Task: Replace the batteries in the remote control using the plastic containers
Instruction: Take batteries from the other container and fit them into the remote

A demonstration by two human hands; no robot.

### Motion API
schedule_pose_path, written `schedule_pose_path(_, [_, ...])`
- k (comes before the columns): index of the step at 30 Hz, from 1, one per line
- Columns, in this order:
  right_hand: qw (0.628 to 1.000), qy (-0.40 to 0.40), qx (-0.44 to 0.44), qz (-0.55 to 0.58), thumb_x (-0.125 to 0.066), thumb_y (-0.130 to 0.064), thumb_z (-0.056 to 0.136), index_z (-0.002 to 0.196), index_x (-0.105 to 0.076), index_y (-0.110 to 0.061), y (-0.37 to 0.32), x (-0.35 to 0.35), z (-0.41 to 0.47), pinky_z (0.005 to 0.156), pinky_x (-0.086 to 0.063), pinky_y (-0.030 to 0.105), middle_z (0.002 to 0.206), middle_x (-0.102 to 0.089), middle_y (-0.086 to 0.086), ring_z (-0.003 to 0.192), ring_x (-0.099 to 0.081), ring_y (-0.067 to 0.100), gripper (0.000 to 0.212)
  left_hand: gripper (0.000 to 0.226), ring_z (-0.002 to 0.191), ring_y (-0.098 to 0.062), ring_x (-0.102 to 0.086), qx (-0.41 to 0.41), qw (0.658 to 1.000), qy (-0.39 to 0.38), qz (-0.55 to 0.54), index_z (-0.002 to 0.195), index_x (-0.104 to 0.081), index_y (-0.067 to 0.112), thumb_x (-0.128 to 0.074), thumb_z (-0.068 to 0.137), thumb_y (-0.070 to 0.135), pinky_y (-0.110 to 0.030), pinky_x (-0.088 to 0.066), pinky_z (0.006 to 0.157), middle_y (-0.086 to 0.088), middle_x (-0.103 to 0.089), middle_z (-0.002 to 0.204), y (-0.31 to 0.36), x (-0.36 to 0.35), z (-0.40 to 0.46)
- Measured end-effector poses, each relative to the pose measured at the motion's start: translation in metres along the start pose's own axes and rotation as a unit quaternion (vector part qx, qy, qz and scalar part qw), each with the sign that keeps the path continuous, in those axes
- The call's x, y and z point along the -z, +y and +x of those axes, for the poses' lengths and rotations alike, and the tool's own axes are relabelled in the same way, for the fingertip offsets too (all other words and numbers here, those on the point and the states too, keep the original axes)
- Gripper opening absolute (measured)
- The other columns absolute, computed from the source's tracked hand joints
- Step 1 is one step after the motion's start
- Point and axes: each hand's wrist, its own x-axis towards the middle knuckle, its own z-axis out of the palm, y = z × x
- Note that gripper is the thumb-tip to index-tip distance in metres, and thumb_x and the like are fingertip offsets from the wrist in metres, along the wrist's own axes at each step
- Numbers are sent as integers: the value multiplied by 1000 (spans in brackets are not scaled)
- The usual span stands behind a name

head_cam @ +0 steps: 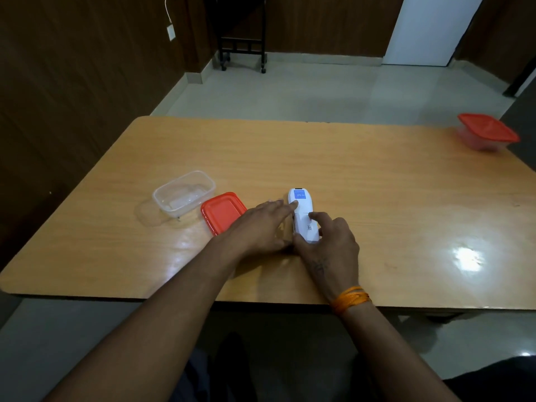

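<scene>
A white remote control (301,211) lies face down on the wooden table (377,198), its blue label at the far end. My left hand (258,227) reaches in from the left with fingers straight, one fingertip touching the remote's left edge near the label. My right hand (330,242) is curled round the remote's near end, with a finger on its back cover. An open clear plastic container (184,194) stands to the left, and its red lid (222,211) lies flat beside it, partly under my left wrist. No batteries are visible.
A second clear container with a red lid on (487,132) sits at the table's far right corner. A bright light glare marks the table at the right. Beyond the table are a tiled floor, a black wheeled stand (243,47) and dark wood walls.
</scene>
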Motion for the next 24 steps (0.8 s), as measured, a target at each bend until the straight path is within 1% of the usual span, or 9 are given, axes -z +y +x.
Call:
schedule_pose_path(2, [1000,4,11,-8,-81,-38,83,126,-71,-18,0,-3,-2,57,-30,24,92,-50,4,71,-47,19,49,95,161,-28,-19,-11,1000,-2,4,167,-15,30,-69,92,53,-41,-26,127,-5,-21,174,-3,-1,1])
schedule_pose_path(6, [999,9,33,-21,-83,-32,82,114,-75,-13,-1,-6,-1,61,-36,27,89,-47,5,66,-48,21,38,94,162,-26,-16,-34,999,-1,9,167,-15,28,-69,93,51,-38,-23,126,-2,-18,175,-8,-2,3])
schedule_pose_path(9, [998,-22,33,-43,-80,-35,86,123,-73,-14,0,-6,4,64,-36,28,93,-48,4,73,-53,22,43,94,162,-22,-11,-47,999,5,19,168,-14,28,-68,94,53,-35,-19,126,2,-11,176,-10,-3,4])
schedule_pose_path(11, [997,-40,30,-65,-77,-38,88,130,-71,-17,0,-6,7,67,-37,29,96,-50,4,80,-59,26,47,96,162,-21,-10,-50,999,5,17,168,-14,27,-68,93,55,-34,-18,127,4,-9,176,-11,-4,5])
schedule_pose_path(13, [996,-49,29,-72,-75,-39,90,133,-69,-18,0,-6,8,69,-39,30,98,-51,5,84,-62,29,49,97,162,-20,-13,-51,999,7,12,167,-16,27,-69,91,55,-36,-19,128,4,-11,176,-11,-4,6])
schedule_pose_path(16, [996,-46,30,-71,-74,-39,91,134,-69,-17,-1,-9,10,69,-41,30,96,-48,3,82,-60,28,49,98,161,-20,-19,-48,999,7,7,167,-18,26,-72,90,54,-41,-24,127,3,-14,175,-11,-5,7])
schedule_pose_path(18, [996,-43,31,-77,-74,-37,91,130,-71,-13,-3,-10,12,68,-40,30,94,-48,4,77,-57,26,46,97,161,-20,-20,-46,999,6,4,167,-18,26,-72,91,53,-42,-23,126,3,-15,175,-11,-6,7])
schedule_pose_path(21, [995,-42,32,-84,-73,-33,92,115,-75,-8,-6,-11,15,65,-38,31,90,-51,7,73,-58,30,34,97,161,-19,-19,-46,999,0,-5,167,-18,27,-73,91,52,-42,-21,125,5,-15,175,-10,-5,7])
schedule_pose_path(24, [994,-32,37,-94,-71,-31,91,100,-75,-9,-8,-14,18,62,-32,30,84,-46,5,64,-47,25,25,99,161,-20,-20,-43,999,-5,-12,167,-19,27,-75,89,51,-42,-21,125,4,-17,175,-10,-3,7])
